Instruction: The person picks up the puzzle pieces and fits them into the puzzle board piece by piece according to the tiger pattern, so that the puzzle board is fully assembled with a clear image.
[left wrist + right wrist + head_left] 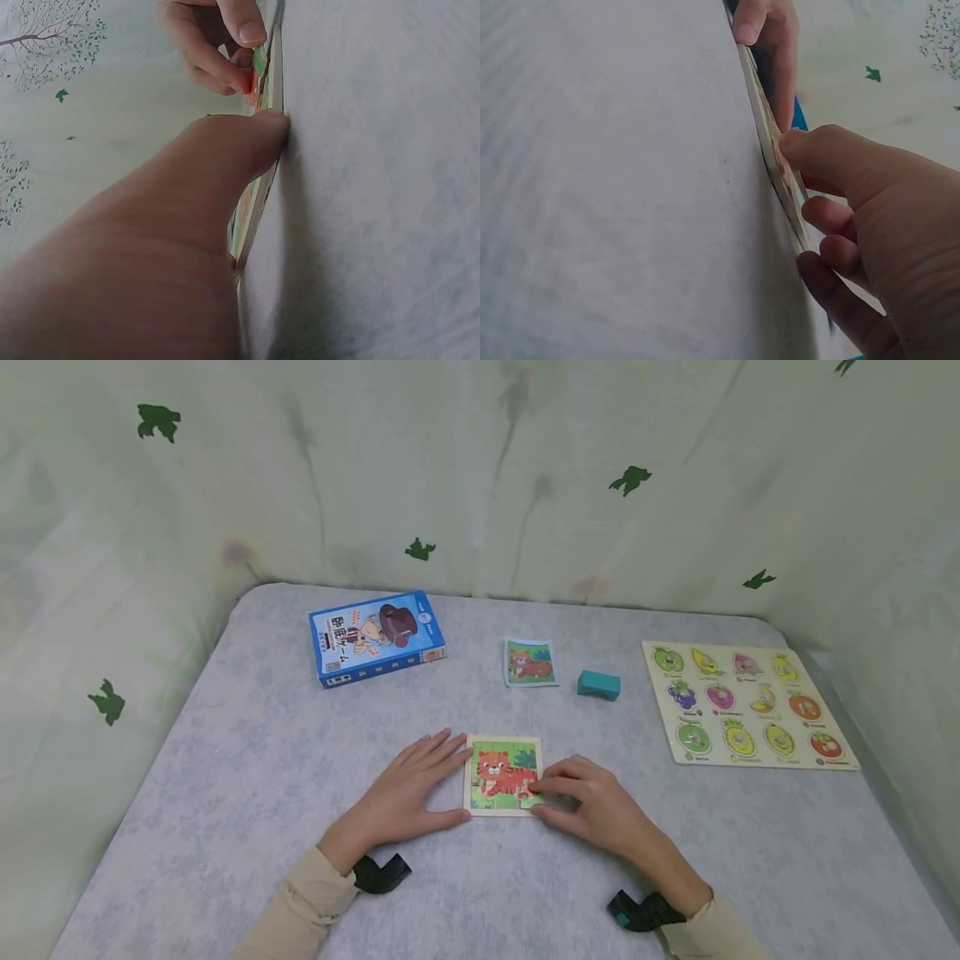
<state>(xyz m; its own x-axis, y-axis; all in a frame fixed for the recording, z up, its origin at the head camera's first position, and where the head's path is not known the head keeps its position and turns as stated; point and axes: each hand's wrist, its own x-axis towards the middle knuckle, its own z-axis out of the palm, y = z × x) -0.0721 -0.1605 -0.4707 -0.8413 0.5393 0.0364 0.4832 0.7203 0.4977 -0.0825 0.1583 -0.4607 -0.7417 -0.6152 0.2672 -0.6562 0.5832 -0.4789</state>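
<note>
A small square tiger jigsaw puzzle with a pale wooden frame (502, 813) lies flat on the table. My left hand (416, 785) rests beside it with fingers stretched out, fingertips and thumb touching the frame's left edge. At the lower right corner, my right hand (592, 802) pinches a green and red puzzle piece (259, 58) between thumb and forefinger. In the left wrist view that piece stands slightly tilted above the frame. The right wrist view shows the other fingers of the right hand (900, 225) curled close to the frame's side; the thumb covers most of the piece there.
Behind the puzzle lie a small tiger picture card (530, 662) and a teal block (598, 685). A blue game box (377, 637) sits at the back left. On the right is a wooden fruit board (757, 706). A leaf-patterned curtain (480, 468) surrounds the table (247, 760).
</note>
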